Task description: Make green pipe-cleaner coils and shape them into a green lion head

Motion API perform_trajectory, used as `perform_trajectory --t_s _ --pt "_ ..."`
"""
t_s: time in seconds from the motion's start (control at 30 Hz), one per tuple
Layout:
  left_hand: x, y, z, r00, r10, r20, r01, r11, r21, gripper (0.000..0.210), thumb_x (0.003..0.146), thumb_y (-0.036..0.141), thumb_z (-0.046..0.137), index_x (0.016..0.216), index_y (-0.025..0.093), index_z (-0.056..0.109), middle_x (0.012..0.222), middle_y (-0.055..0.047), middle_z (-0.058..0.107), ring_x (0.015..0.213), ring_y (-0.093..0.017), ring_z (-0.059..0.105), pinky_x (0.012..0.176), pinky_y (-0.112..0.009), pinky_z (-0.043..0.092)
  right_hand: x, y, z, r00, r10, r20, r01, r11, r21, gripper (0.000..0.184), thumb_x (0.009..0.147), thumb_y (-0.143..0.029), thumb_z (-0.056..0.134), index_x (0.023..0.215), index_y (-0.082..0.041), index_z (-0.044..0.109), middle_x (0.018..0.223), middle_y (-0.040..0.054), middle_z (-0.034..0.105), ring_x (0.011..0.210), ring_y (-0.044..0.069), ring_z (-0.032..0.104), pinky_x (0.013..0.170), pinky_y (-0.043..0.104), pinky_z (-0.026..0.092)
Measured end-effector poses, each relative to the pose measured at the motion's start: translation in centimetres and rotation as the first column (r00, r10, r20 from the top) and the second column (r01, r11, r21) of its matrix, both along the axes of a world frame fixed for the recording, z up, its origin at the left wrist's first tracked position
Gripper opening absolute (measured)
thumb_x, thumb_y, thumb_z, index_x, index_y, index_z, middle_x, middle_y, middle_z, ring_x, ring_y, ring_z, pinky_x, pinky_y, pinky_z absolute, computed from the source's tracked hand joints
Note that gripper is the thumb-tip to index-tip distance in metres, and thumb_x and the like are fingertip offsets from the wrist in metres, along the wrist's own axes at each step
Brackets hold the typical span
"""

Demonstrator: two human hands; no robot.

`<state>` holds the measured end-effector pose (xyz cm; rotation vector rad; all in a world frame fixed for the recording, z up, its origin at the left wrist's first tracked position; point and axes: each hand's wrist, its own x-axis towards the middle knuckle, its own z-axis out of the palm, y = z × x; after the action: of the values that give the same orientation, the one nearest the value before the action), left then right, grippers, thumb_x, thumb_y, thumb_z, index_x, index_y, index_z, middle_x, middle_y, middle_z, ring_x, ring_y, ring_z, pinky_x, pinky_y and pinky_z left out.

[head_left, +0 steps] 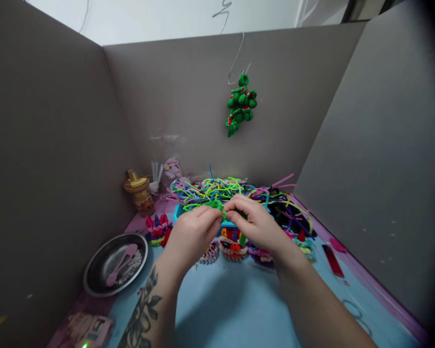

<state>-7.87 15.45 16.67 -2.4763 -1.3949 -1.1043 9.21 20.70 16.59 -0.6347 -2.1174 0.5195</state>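
Note:
My left hand [195, 229] and my right hand [253, 222] meet at the middle, in front of a blue tray [178, 211]. Between their pinched fingertips is a bright green, looped cord-like strand [214, 205], partly hidden by the fingers. Heaped in the tray are many thin coloured strands [235, 186], mostly lime, blue, pink and yellow. Below the hands, a row of colourful braided bands [234, 246] rests on the light blue mat; my right hand and forearm cover part of it.
Metal bowl [94, 278] with a pink scoop [122, 263] and white beads lies left. Behind it stands a brown lidded cup [139, 193]. A green knotted ornament [242, 104] hangs from a wire. A red flat case [332, 261] and scissors [357, 311] lie right. Grey panels enclose three sides.

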Motion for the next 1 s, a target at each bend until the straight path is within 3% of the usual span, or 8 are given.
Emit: perform_trajectory --t_s 0.17,0.6,1.0 --pt "-0.3 0.3 -0.2 0.990 -0.042 0.137 0.046 0.999 -0.027 0.012 0.088 0.020 0.052 0.087 0.019 0.064 0.084 -0.003 0.070 0.076 -0.014 0.063 0.071 -0.025 0.049 0.0 -0.1 0.0 1.000 0.006 -0.027 -0.007 1.000 -0.024 0.013 0.087 -0.015 0.050 0.078 -0.019 0.058 0.077 0.0013 0.057 0.075 0.015 0.053 0.068 0.028 0.042" --pt "0.4 0.2 0.4 0.921 0.048 0.386 0.015 0.987 -0.157 0.009 0.081 0.021 0.061 0.082 0.018 0.069 0.077 -0.001 0.072 0.068 -0.014 0.064 0.065 -0.024 0.049 -0.4 -0.4 -0.1 0.989 0.010 -0.147 -0.007 1.000 0.020 0.010 0.083 -0.011 0.054 0.084 -0.021 0.057 0.086 0.0027 0.056 0.083 0.017 0.054 0.075 0.031 0.044" --pt "0.5 0.6 -0.6 0.965 0.072 0.254 -0.060 0.997 -0.054 0.015 0.085 0.015 0.052 0.088 0.018 0.067 0.084 -0.004 0.071 0.076 -0.015 0.065 0.072 -0.026 0.050 -0.8 -0.3 -0.6 0.991 -0.051 -0.122 0.061 0.995 0.080 0.012 0.084 -0.009 0.052 0.086 -0.021 0.056 0.086 0.0035 0.055 0.084 0.018 0.054 0.075 0.031 0.044"
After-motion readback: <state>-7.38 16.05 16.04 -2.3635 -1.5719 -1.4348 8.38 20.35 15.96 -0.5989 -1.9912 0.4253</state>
